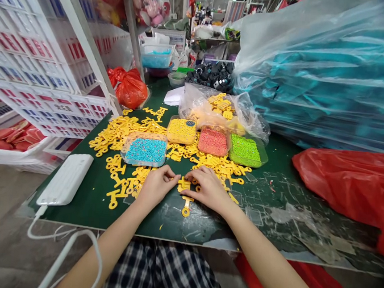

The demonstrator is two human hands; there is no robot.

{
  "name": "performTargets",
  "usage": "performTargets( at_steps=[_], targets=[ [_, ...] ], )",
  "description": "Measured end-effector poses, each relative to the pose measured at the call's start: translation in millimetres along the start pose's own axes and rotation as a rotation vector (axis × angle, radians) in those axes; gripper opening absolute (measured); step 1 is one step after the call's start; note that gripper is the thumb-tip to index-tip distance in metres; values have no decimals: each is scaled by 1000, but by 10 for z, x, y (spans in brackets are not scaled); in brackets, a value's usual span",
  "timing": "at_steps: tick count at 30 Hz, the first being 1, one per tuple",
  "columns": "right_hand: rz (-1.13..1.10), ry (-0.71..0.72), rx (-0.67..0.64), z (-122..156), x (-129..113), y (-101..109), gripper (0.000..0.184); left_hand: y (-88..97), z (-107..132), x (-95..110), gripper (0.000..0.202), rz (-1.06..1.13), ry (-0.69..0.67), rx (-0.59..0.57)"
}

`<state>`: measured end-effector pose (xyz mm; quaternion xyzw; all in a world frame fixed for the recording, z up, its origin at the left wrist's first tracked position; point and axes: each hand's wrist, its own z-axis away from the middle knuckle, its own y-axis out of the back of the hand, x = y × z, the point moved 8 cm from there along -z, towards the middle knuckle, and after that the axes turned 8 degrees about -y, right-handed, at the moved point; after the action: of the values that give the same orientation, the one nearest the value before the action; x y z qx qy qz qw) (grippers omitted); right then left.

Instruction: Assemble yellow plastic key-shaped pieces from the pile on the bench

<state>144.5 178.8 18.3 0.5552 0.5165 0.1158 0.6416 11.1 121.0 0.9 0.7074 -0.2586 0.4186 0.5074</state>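
Near the front of the green table, a small flat yellow plastic piece (184,185) lies between my two hands. My left hand (156,185) is closed in a pinch, its thumb tip at the piece's left edge; whatever is between the fingertips is too small to make out. Curled from the other side, my right hand (210,188) has its thumb and index finger on the piece. Just below is a yellow piece with a ring end (185,209). Behind my hands stand tubs of blue beads (146,151), yellow beads (181,131), pink beads (213,141) and green beads (245,150).
Loose yellow pieces (115,133) are heaped around the tubs. A plastic bag (195,104) holds more behind them. A white power strip (66,180) sits at left, near stacked crates (80,116). Large bags of blue material (331,84) and a red bag (339,188) crowd the right.
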Motion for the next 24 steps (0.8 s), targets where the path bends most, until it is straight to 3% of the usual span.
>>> performTargets(
  at_steps=[7,14,18,24],
  targets=[
    [-23,-24,-64,14,29,1,25,-60,29,50,35,-1,-43,-242],
    [-51,-17,-60,15,15,-67,20,-68,23,41,24,-80,-42,-350],
    [-56,10,-37,9,14,-83,19,-111,5,70,17,-224,-130,-356],
    [-11,95,-25,23,-48,-85,16,-183,15,170,20,-406,-278,-253]
  ],
)
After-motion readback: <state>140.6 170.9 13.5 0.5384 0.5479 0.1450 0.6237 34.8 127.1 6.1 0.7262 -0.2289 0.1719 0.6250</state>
